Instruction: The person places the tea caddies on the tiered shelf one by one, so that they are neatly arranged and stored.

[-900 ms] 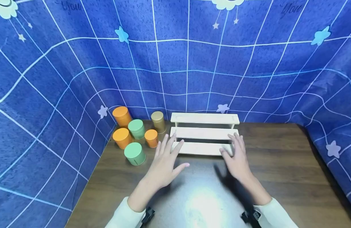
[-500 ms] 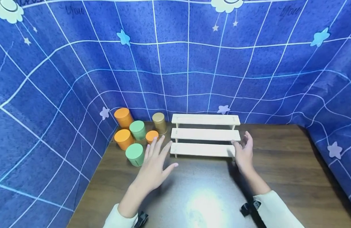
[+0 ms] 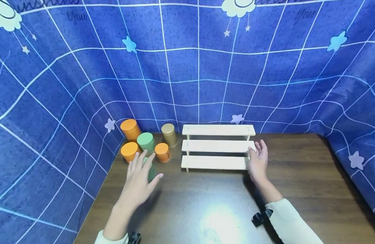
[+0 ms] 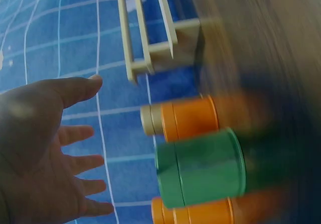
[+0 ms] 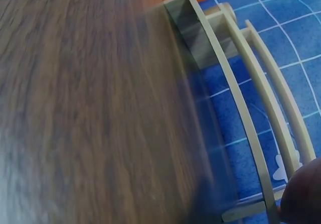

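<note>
My left hand (image 3: pixel 137 186) is spread above the front green lidded canister (image 3: pixel 152 173), hiding much of it; in the left wrist view its straight fingers hold nothing. Close around are a second green canister (image 3: pixel 146 141), a small orange canister (image 3: pixel 162 152), an orange canister (image 3: pixel 128 151), a taller orange one (image 3: pixel 130 129) and a gold one (image 3: pixel 169 134). At the right end of the pale three-step display stand (image 3: pixel 217 146), my right hand (image 3: pixel 258 164) rests with its thumb by the steps. Its fingers are loosely bent beyond the stand's end.
The brown wooden table (image 3: pixel 309 183) carries a bright light reflection near the front. A blue cloth (image 3: pixel 187 61) with white lines and stars hangs behind and along both sides. The stand's back sits close to that cloth.
My left hand has moved left, away from the stand and over the front green canister. My right hand shifted right from above the steps to the stand's right end, then stayed.
</note>
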`<control>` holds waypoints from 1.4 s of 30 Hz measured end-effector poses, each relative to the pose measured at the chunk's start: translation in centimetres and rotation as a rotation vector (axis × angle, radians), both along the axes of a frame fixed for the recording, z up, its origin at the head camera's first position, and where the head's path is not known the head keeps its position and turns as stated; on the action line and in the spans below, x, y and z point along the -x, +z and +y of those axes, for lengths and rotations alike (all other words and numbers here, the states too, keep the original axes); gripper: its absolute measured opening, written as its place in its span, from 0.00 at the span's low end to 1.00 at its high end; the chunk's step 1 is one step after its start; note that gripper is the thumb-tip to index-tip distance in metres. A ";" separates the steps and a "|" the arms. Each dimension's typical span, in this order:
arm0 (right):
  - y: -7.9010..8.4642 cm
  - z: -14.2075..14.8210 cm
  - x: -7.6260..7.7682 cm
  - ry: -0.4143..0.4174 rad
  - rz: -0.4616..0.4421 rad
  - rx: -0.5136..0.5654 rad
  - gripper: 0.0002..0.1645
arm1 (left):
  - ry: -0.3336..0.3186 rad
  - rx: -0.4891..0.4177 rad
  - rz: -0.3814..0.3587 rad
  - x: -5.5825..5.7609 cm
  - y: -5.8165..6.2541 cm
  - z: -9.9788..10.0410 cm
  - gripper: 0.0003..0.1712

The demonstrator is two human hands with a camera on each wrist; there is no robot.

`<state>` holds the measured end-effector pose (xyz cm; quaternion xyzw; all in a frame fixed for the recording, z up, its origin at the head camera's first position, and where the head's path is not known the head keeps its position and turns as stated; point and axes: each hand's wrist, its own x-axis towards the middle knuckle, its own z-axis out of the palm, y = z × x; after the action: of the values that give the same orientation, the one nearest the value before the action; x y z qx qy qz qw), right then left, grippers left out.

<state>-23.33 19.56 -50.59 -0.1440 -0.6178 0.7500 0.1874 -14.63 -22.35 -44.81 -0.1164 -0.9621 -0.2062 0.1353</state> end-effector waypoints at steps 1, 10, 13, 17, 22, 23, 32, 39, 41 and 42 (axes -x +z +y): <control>-0.1 -0.1 0.0 0.000 0.000 0.004 0.45 | 0.013 0.000 -0.005 -0.1 -0.1 -0.5 0.45; -0.7 0.0 0.5 0.009 0.024 0.098 0.46 | 0.058 -0.020 -0.129 0.1 -1.0 -3.6 0.48; -0.4 0.0 1.0 0.013 0.027 0.132 0.47 | 0.057 -0.035 -0.175 0.3 -1.1 -4.1 0.49; -0.2 0.1 1.8 0.013 0.024 0.160 0.44 | 0.058 -0.045 -0.203 0.7 -1.1 -4.2 0.49; -0.6 0.4 2.0 0.037 -0.024 0.086 0.38 | 0.058 -0.033 -0.204 0.6 -1.8 -4.3 0.45; -0.7 0.4 1.9 0.038 -0.043 0.049 0.36 | 0.058 -0.026 -0.201 0.6 -1.9 -4.3 0.44; -1.3 0.4 2.2 0.024 -0.076 -0.159 0.33 | 0.073 0.004 -0.142 1.3 -2.0 -4.5 0.32; -1.6 0.5 2.3 0.031 -0.045 -0.195 0.33 | 0.082 0.005 -0.187 2.1 -2.1 -4.4 0.31; -1.6 0.7 2.3 0.028 -0.043 -0.213 0.32 | 0.085 -0.003 -0.193 2.3 -2.1 -4.4 0.34; -1.6 0.7 2.2 0.026 -0.044 -0.229 0.32 | 0.087 -0.006 -0.197 2.3 -2.2 -4.4 0.36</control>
<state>-25.56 20.27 -52.18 -0.1303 -0.7051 0.6736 0.1793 -16.97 -26.72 -46.99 -0.0534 -0.9742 -0.2137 0.0491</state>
